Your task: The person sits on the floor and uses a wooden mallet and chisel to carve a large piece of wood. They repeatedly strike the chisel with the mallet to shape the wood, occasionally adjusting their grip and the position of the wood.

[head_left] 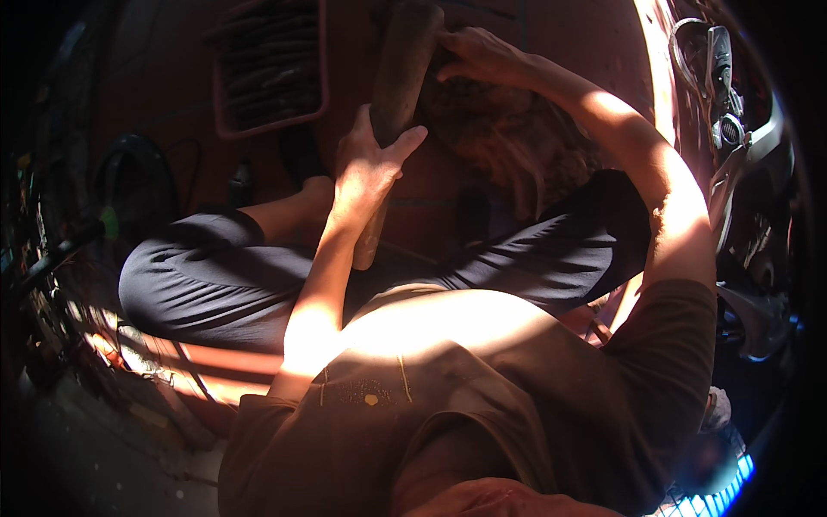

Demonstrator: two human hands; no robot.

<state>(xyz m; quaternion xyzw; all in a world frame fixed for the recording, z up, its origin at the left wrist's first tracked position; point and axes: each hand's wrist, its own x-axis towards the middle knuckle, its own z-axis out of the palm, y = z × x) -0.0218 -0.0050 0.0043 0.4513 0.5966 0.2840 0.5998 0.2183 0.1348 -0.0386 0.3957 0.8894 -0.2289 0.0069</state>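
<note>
A brown shirt [482, 405], its chest lit white by a hard patch of sun, fills the nearest part of the view. Past it the person's legs lie bent and spread in dark trousers [207, 276], barred with shadow.

A wooden club [403, 73] rises between the knees, its narrower end close to the lap and its thicker end pointing away. The left hand [366, 168] has a firm grip around it, thumb on the right side, fingers on the left, with the slim end showing below the wrist. The right hand [491, 56] reaches in from the right to the club's thick end, fingers bent — I cannot tell whether its grip closes on the wood or only rests beside it.

Under the right forearm, on the reddish floor [353, 69], sits a tangled brown heap [517, 142] of what looks like fibre or bark. Farther left, a pink-rimmed basket [326, 77] holds long dark pieces [271, 65] laid side by side; the club's thick end stands to the right of the basket's right edge — well apart from it. Beyond the right arm is a grey metal-and-plastic object [762, 142], too dim to make out fully.
</note>
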